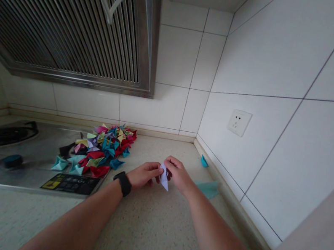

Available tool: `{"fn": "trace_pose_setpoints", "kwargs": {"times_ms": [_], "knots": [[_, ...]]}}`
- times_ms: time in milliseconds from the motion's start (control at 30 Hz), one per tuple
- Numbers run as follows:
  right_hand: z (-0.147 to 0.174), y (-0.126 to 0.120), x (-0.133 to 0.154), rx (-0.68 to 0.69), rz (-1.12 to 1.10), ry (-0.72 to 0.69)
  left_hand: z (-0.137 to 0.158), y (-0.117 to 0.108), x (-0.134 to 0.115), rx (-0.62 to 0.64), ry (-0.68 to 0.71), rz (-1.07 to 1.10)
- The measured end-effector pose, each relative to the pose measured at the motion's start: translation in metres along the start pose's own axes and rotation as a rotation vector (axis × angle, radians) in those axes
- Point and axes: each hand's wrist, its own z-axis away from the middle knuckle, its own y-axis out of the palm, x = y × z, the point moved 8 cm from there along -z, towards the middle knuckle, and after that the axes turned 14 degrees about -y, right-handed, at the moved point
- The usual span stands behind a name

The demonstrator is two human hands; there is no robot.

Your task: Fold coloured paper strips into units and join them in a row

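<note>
A small piece of folded lavender paper point(164, 179) is held between my two hands, just above the speckled countertop point(149, 233). My left hand point(145, 173) pinches its left side, with a dark watch on that wrist. From the upper right, my right hand point(177, 173) grips the paper near its top. One pointed end of the paper sticks out downward, toward me. Some fingertips are hidden behind the paper. To the right of my right forearm lies a sheet of teal paper point(208, 188), partly covered by the arm.
A heap of folded paper pieces point(97, 160) in many colours spreads over the right part of the gas stove point(44, 147) and onto the counter. A small blue folded paper point(204, 161) rests by the right wall. The range hood point(80, 83) hangs above the stove.
</note>
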Motion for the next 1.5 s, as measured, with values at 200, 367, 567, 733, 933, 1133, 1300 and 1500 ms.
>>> {"fn": "trace_pose_setpoints", "kwargs": {"times_ms": [200,367,567,733,933,1133,1300,1500], "knots": [[0.0,-0.001,0.006,0.062,0.253,-0.071,-0.011,-0.022,0.012,-0.193,0.019,-0.061],[0.001,0.004,0.005,0.135,0.336,-0.108,-0.013,-0.03,0.015,-0.249,0.026,-0.049],[0.001,0.011,-0.003,0.148,0.083,-0.01,-0.009,-0.02,0.011,-0.138,-0.009,0.029],[0.003,0.017,0.008,0.15,-0.038,-0.019,-0.003,-0.022,0.003,-0.104,0.032,0.083],[-0.001,0.006,0.006,0.072,0.217,-0.085,-0.008,-0.027,0.011,-0.132,0.014,0.037],[-0.003,-0.007,0.026,0.071,0.747,-0.228,-0.008,-0.044,0.007,-0.338,0.067,-0.218],[0.0,0.003,0.022,0.324,1.06,-0.255,0.008,-0.055,-0.015,-0.559,0.225,-0.615],[0.003,0.011,0.006,0.506,1.12,-0.22,0.003,-0.034,-0.001,-0.354,0.057,-1.074]]}}
